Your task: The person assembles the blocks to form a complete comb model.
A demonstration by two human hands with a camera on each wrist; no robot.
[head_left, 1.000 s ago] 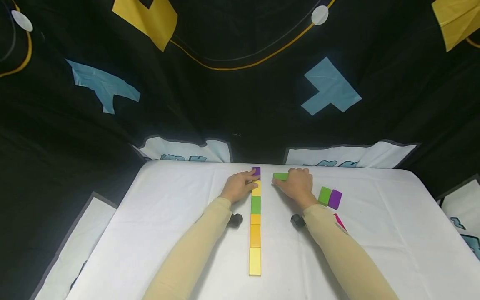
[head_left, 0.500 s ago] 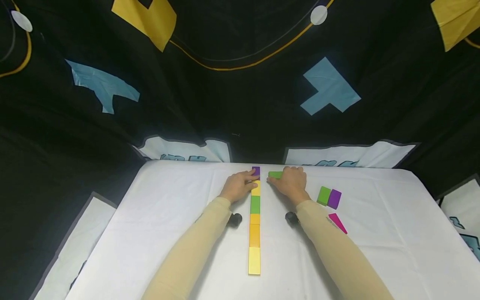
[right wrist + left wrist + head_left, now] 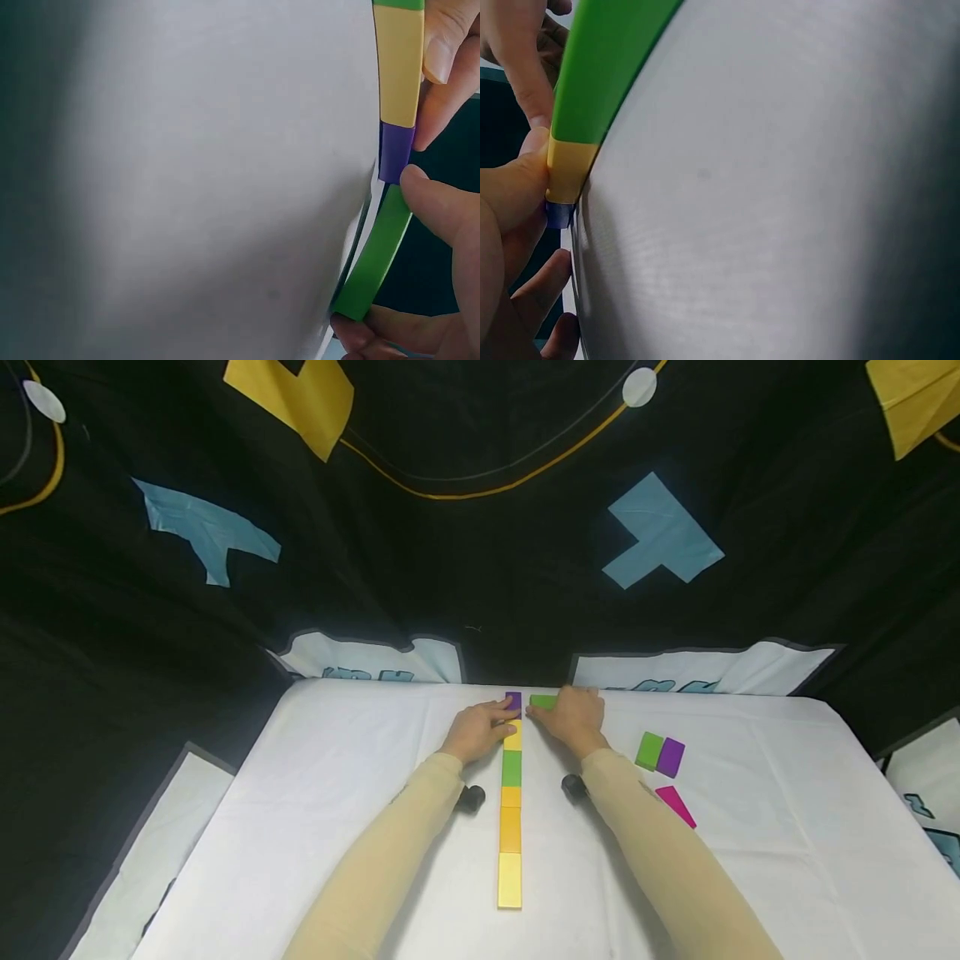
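Right hand (image 3: 576, 718) slid green block (image 3: 543, 702) leftward, fingers gripping it, left hand (image 3: 480, 730) fingers pressing six-block row (image 3: 511, 793)

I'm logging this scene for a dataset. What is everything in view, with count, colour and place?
row of flat blocks: one line; purple, yellow, green, orange, orange, yellow; table centre.
green flat block: one, far end, beside the row's purple block.
loose green and purple blocks: two, side by side, right of the row.
pink wedge block: one, right, nearer the person.
white tablecloth: one, covers the table.
black patterned backdrop: one, behind the table.
left hand: touches the row's far end.
right hand: holds the green flat block.
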